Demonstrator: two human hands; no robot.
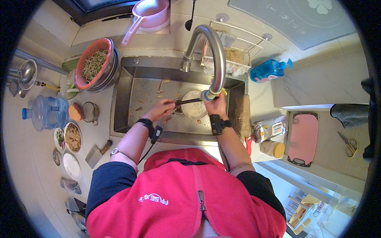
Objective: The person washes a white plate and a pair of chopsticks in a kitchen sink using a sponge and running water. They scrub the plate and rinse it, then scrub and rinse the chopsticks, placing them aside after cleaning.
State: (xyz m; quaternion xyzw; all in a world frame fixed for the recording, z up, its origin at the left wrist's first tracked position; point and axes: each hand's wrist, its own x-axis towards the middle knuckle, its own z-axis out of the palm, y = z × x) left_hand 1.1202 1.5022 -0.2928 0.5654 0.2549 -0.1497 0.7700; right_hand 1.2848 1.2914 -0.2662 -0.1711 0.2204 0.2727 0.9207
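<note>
Over the stainless steel sink [143, 86], my left hand [162, 108] grips one end of a dark slender stick-like utensil [188, 101]. Its other end reaches my right hand [217, 105], whose fingers close around it. The metal faucet [218, 59] arches above and partly covers the right fingers. A small yellow piece [224, 91] shows at that hand, too little to identify. Beneath the utensil, a round white dish [193, 111] with a patterned rim rests on the sink floor beside the drain. Brownish peel-like scraps [160, 86] lie scattered around it.
Left counter: stacked bowls with a red basin [78, 74] of sprouts, a water jug [49, 113], a glass mug [90, 112], filled dishes and a cleaver [96, 154]. Right side: a blue pump bottle [265, 70], a jar [272, 149], a pink cutting board [303, 138] and scissors [349, 145].
</note>
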